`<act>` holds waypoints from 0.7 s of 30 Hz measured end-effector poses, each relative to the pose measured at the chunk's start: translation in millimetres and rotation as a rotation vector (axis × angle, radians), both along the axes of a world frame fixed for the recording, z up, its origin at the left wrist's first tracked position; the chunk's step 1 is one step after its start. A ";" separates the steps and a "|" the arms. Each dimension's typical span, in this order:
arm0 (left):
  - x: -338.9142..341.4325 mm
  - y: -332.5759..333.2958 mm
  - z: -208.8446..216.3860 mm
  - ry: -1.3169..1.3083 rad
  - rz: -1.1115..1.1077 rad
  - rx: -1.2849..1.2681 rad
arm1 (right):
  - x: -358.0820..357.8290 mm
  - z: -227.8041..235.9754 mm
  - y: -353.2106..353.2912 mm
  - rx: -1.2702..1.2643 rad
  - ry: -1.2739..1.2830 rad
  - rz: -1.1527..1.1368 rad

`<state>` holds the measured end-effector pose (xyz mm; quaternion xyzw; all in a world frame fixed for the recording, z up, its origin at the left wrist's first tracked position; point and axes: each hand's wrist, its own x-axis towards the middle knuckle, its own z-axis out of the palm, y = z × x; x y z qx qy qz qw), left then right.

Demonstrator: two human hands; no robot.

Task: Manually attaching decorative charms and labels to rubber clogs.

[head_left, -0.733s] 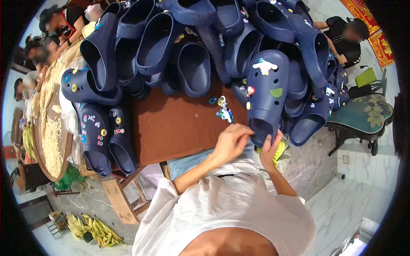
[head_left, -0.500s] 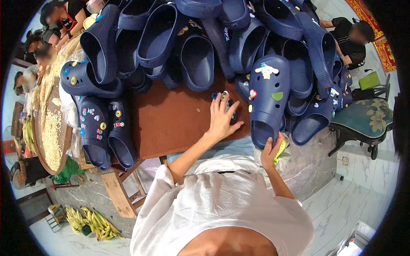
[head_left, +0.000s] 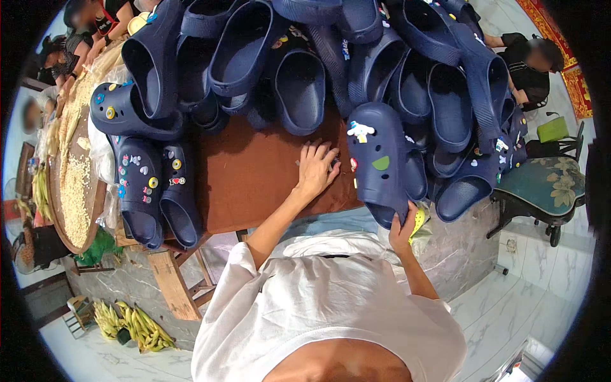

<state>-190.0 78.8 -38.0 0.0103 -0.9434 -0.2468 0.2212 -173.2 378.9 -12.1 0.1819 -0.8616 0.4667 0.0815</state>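
Observation:
A navy foam clog point(head_left: 372, 156) with a white dog charm and a green charm on its toe hangs over the brown cloth point(head_left: 248, 178). My right hand point(head_left: 402, 234) is closed on its heel end. My left hand point(head_left: 316, 167) lies palm down on the cloth beside the clog, its bent fingers slightly apart. Small dark bits show by its fingertips, mostly hidden under the hand. Against the right hand sits a bright yellow-green thing point(head_left: 418, 223), partly covered. Two charm-covered clogs stand at the left, one of them a navy clog point(head_left: 141, 191) with several charms.
A large heap of navy clogs point(head_left: 299, 89) borders the cloth at the back and right. At far left is a round tray point(head_left: 98, 210) of pale kernels, with people beyond it. A green chair point(head_left: 541, 184) and a person stand at the right; corn cobs point(head_left: 143, 328) lie on the floor.
The held clog has moved left and toward me, its toe now nearer my left hand. My left hand has shifted left and its spread fingers have drawn in over the small pieces.

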 end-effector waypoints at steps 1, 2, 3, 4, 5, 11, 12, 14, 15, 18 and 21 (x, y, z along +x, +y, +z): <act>4.8 -3.8 0.8 -0.011 0.006 0.013 | 0.5 3.3 0.8 0.000 -0.046 0.022; 10.3 -7.7 1.7 -0.014 0.010 0.014 | 0.0 6.5 1.4 0.001 -0.049 0.025; 16.6 -11.3 2.3 -0.005 0.041 0.012 | -1.3 9.6 2.6 0.031 -0.099 0.049; 22.8 -15.1 2.7 0.019 0.078 0.012 | -3.2 11.8 2.9 0.039 -0.159 0.081; 28.7 -18.5 2.9 0.013 0.104 0.021 | -5.4 12.6 2.3 0.060 -0.152 0.080; 58.6 -34.7 3.9 -0.005 0.211 0.041 | -24.2 3.9 -3.2 -0.068 -0.524 0.112; 62.9 -37.7 4.0 -0.025 0.247 0.036 | -25.1 2.7 -2.2 -0.019 -0.493 0.097; 71.4 -42.7 4.1 0.006 0.254 0.054 | -26.7 -0.3 -0.8 -0.080 -0.672 -0.047; 75.2 -45.2 4.4 0.006 0.267 0.055 | -28.2 3.6 5.8 -0.126 -0.748 0.036; 82.5 -47.2 4.5 -0.003 0.297 0.070 | -30.1 -0.8 -0.1 -0.101 -0.662 0.128; 85.4 -46.8 4.6 -0.022 0.318 0.083 | -29.3 -1.4 -9.5 -0.185 -0.758 0.118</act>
